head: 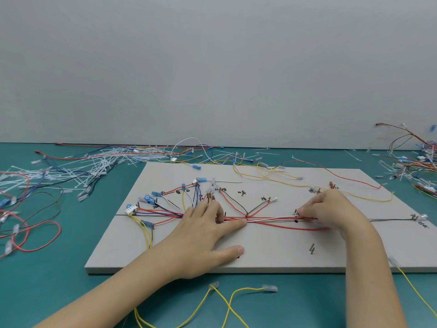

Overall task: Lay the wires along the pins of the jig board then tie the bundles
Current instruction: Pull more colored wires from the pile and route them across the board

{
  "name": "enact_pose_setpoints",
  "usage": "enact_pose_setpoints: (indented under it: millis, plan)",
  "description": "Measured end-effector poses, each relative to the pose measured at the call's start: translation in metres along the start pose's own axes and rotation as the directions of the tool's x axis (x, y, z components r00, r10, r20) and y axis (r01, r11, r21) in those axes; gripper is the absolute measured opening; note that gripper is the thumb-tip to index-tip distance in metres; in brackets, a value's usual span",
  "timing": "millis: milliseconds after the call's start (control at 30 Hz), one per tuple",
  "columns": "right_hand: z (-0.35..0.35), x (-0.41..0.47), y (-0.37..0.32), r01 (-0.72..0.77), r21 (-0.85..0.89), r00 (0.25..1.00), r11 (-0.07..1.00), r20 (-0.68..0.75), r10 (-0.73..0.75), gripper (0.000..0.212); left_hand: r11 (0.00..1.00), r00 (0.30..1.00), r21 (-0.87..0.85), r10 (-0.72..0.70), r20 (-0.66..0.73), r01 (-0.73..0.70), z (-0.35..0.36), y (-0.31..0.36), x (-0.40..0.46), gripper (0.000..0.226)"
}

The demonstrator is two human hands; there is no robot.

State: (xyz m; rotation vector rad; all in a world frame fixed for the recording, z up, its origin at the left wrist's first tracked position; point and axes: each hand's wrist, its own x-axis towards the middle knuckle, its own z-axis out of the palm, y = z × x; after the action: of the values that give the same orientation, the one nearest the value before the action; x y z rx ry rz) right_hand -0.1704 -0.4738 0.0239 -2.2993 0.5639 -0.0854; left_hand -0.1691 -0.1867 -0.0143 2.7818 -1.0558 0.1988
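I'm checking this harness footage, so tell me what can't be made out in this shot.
Head view only:
- Handwritten labels on the jig board: too small to read.
- Wire bundle under the left hand: covered by its fingers.
- What the right hand pinches: hidden by its fingers.
- Wire pile at right: cut off by the frame edge.

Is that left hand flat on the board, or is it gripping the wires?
Flat. The left hand lies with straight fingers pressing the wire bundle onto the jig board; no finger curls around a wire.
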Motion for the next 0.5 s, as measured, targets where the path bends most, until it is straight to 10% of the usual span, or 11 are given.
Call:
enact_pose_setpoints:
  millis: [367, 500]
  plan:
    - [-0.004, -0.011, -0.009, 0.063, -0.164, 0.996, 0.984, 0.077, -0.051, 0.022, 1.000, 1.000, -0.029, 0.010, 0.018, -0.009, 0.001, -0.002, 0.002, 0.065]
    - [-0.006, -0.014, -0.011, 0.078, -0.174, 0.993, 0.982, 0.097, -0.061, 0.029, 0.937, 0.996, -0.349, 0.002, 0.089, 0.029, -0.013, -0.011, 0.004, 0.048]
